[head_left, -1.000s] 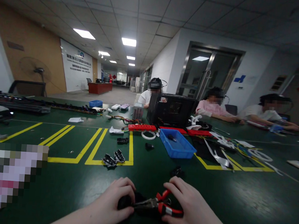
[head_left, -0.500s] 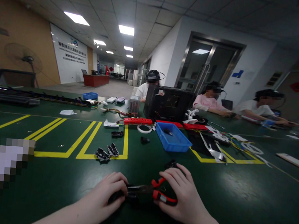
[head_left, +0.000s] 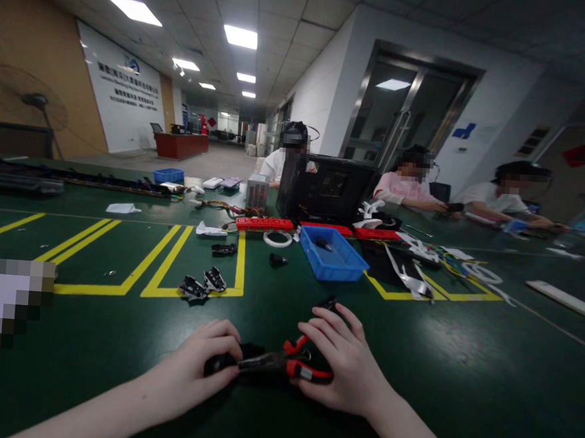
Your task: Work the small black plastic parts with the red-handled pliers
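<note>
My right hand (head_left: 345, 363) is closed around the red-and-black handles of long-nosed pliers (head_left: 267, 362). The handles stand apart, and the jaws point left toward my other hand. My left hand (head_left: 207, 360) grips a small black part (head_left: 216, 364), mostly covered by the fingers, low over the green table. The plier tips meet this part at my left fingertips; whether they clamp it I cannot tell. Just beyond my right fingers lies another black piece (head_left: 327, 303), partly hidden.
Broken black pieces (head_left: 202, 285) lie inside yellow tape lines, with a black part (head_left: 223, 249) and a black cone-shaped piece (head_left: 278, 260) farther back. A blue tray (head_left: 332, 262) stands ahead, before red power strips (head_left: 265, 224) and a black computer case (head_left: 324, 191). Several people sit across the table.
The whole view has shifted, so the table and both hands sit slightly farther left and the table things higher. The pliers stay in my right hand, their tips still at the black part.
</note>
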`<action>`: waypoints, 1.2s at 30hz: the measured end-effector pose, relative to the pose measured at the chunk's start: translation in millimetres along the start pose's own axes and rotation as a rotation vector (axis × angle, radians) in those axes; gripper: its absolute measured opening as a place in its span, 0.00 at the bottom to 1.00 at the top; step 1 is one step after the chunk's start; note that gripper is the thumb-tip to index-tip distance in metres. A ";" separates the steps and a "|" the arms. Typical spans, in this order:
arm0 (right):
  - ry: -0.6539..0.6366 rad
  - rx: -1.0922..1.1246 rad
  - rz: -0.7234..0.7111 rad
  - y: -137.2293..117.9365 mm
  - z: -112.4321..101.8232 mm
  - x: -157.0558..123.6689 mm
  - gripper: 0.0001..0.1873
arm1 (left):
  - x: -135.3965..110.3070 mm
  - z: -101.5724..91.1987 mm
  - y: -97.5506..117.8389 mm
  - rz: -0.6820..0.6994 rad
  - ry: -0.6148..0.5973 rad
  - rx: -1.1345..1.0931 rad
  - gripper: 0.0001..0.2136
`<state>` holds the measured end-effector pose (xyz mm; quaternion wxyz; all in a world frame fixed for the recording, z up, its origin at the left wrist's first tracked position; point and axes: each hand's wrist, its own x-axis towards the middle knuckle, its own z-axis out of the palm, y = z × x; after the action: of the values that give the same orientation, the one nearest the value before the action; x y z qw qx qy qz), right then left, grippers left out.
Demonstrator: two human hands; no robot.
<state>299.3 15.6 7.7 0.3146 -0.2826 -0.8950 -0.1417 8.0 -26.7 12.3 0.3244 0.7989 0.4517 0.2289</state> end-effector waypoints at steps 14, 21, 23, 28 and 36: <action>-0.030 0.009 0.012 -0.8 -11.7 3.7 0.28 | 0.6 -1.1 5.1 -0.036 -0.047 0.083 0.04; 0.002 0.032 0.027 0.7 -10.5 3.9 0.28 | -0.8 -2.6 5.8 -0.020 -0.093 0.096 0.04; 0.006 0.056 0.029 0.3 -8.9 3.3 0.27 | -1.1 -3.0 5.2 -0.011 -0.101 0.094 0.04; -0.030 0.078 0.022 -3.0 -9.2 4.4 0.26 | -1.4 -4.4 5.2 0.001 -0.119 0.087 0.04; -0.051 0.073 0.001 -6.1 -12.2 9.5 0.25 | -1.7 -8.0 7.3 -0.019 -0.114 0.068 0.04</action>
<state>295.4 9.5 22.6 0.3019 -0.2749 -0.9072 -0.1015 6.1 -28.5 22.9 0.3245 0.8168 0.4478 0.1645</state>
